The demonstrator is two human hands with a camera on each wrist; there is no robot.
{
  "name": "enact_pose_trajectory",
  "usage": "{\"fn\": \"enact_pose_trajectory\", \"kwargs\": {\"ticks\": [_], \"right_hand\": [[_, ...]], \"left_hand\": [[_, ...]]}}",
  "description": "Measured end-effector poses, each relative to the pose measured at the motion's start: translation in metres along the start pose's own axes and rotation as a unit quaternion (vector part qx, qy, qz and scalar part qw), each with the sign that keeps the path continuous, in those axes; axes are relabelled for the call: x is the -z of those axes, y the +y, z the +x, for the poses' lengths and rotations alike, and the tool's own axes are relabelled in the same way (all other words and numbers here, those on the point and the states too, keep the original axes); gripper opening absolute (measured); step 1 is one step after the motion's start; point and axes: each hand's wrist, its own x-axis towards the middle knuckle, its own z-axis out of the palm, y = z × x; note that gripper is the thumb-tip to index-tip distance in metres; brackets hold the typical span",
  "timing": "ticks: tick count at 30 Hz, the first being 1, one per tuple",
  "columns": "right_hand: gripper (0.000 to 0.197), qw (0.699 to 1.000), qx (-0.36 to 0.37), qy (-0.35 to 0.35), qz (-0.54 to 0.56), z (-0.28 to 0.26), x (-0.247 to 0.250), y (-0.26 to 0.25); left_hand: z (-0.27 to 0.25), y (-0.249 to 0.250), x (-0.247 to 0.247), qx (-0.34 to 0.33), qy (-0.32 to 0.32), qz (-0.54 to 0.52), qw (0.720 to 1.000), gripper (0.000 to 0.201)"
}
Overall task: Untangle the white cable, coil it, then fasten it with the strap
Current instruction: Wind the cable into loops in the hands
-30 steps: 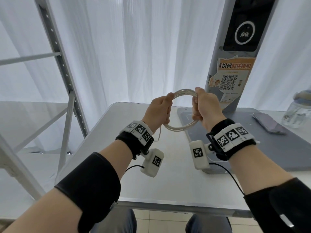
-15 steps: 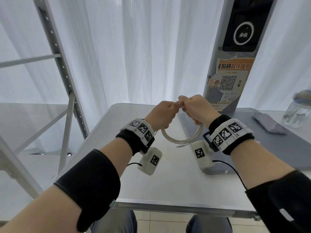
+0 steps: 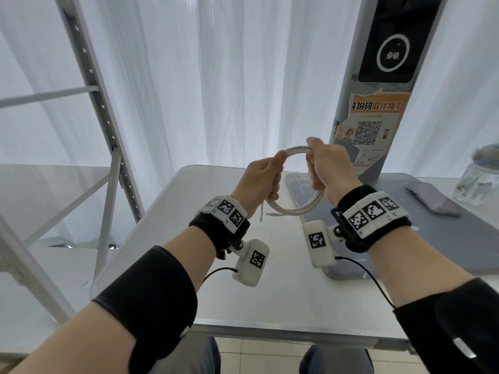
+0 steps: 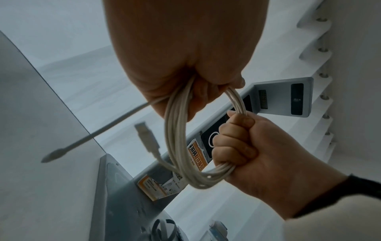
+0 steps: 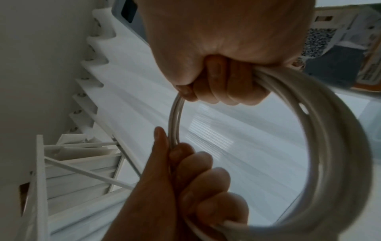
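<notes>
The white cable (image 3: 294, 210) is wound into a round coil of several turns, held upright above the table (image 3: 189, 292). My left hand (image 3: 263, 179) grips the coil's left side, thumb along the top arc. My right hand (image 3: 325, 171) is wrapped in a fist round the right side. In the left wrist view a USB plug (image 4: 147, 138) dangles inside the loop, and another loose end (image 4: 92, 135) sticks out from my left hand (image 4: 195, 91). A perforated white strap (image 5: 303, 108) lies along the turns below my right hand (image 5: 222, 84).
A grey mat (image 3: 405, 238) covers the table's right part, with a phone (image 3: 432, 197) and a glass jar (image 3: 478, 179) on it. A grey kiosk post (image 3: 378, 103) stands behind the hands. A metal rack frame (image 3: 108, 130) rises at the left. The table's front edge (image 3: 297, 330) is close to me.
Half a second ago both hands met at the coil's top and the loop hung below them. Now they have parted, the right hand higher, and the coil stands upright between them.
</notes>
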Motion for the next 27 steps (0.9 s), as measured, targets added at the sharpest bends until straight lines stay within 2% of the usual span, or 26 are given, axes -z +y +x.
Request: {"fn": "enact_pose_trajectory", "kwargs": {"ticks": [6, 10, 15, 20, 27], "right_hand": [[0.046, 0.998, -0.011, 0.019, 0.063, 0.002, 0.001, -0.001], [0.054, 0.992, -0.032, -0.013, 0.122, 0.004, 0.006, 0.002], [0.057, 0.967, -0.106, -0.061, 0.225, 0.001, 0.008, 0.009], [0.065, 0.936, -0.126, -0.093, 0.314, -0.004, 0.005, 0.010], [0.060, 0.925, -0.125, -0.055, 0.356, -0.006, 0.001, 0.004]], "left_hand": [[0.003, 0.006, -0.011, -0.021, 0.031, -0.023, 0.999, 0.048], [0.006, 0.010, -0.010, -0.026, 0.033, -0.049, 0.998, 0.047], [0.010, 0.011, -0.007, -0.010, 0.070, -0.150, 0.986, 0.047], [0.008, 0.009, -0.006, -0.012, 0.088, -0.181, 0.979, 0.047], [0.006, 0.006, -0.008, 0.006, 0.091, -0.188, 0.978, 0.048]]}}
